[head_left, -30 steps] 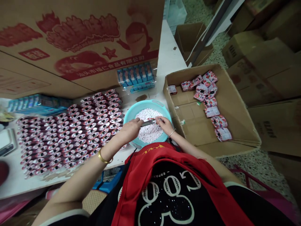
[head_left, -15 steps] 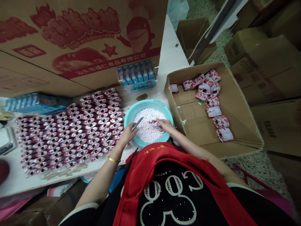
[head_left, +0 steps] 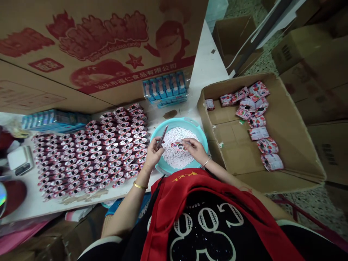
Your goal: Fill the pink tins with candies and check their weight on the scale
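Observation:
My left hand (head_left: 153,154) is closed round a thin grey metal tool (head_left: 163,136) that points up and away over the left rim of a teal basin (head_left: 200,132). The basin holds a heap of small white candies (head_left: 175,156). My right hand (head_left: 195,149) pinches a small pink-and-red pouch (head_left: 178,145) just above the candies. The two hands are a short way apart over the basin.
Rows of many open pink pouches (head_left: 92,150) cover the white table (head_left: 32,204) left of the basin. A cardboard box (head_left: 296,145) on the right holds several filled pouches (head_left: 257,121). Blue packs (head_left: 165,87) and a large printed carton (head_left: 89,47) stand behind.
My left hand drew the metal tool away from the pouch and tipped it upright at the basin's left rim. My right hand kept the pouch over the candies. The view shifted slightly.

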`<state>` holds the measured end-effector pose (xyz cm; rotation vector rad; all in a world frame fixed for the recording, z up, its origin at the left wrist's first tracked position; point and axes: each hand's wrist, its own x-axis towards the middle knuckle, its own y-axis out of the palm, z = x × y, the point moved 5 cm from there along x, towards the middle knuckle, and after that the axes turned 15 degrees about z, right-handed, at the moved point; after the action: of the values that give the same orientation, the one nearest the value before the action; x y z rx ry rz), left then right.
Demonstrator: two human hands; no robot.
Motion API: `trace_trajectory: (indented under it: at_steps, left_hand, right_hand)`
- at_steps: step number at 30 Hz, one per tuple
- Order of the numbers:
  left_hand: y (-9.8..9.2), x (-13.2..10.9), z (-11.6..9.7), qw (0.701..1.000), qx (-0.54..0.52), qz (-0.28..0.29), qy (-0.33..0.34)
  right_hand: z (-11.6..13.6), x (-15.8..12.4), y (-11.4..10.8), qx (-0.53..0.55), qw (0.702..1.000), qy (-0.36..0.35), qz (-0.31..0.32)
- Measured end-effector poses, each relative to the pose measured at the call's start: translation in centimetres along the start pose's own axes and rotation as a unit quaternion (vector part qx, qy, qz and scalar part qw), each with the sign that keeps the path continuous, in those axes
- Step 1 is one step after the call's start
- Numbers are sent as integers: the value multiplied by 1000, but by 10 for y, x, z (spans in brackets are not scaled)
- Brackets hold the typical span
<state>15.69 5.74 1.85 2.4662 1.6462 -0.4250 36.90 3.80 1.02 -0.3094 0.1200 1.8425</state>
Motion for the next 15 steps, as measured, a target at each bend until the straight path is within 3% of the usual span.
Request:
trace_trajectory:
  at_steps: [7,10,15]
  left_hand:
    - [1,0,28,997,57,20,-49]
    - [8,0,13,986,158,42,-5]
    - [27,16,-26,914,362,174,57]
  right_hand:
    - [-42,15,-9,-87,995,14,-38]
    - [-39,17,-4,-79,997,12,-18]
    - [-22,19,13,27,997,45,54]
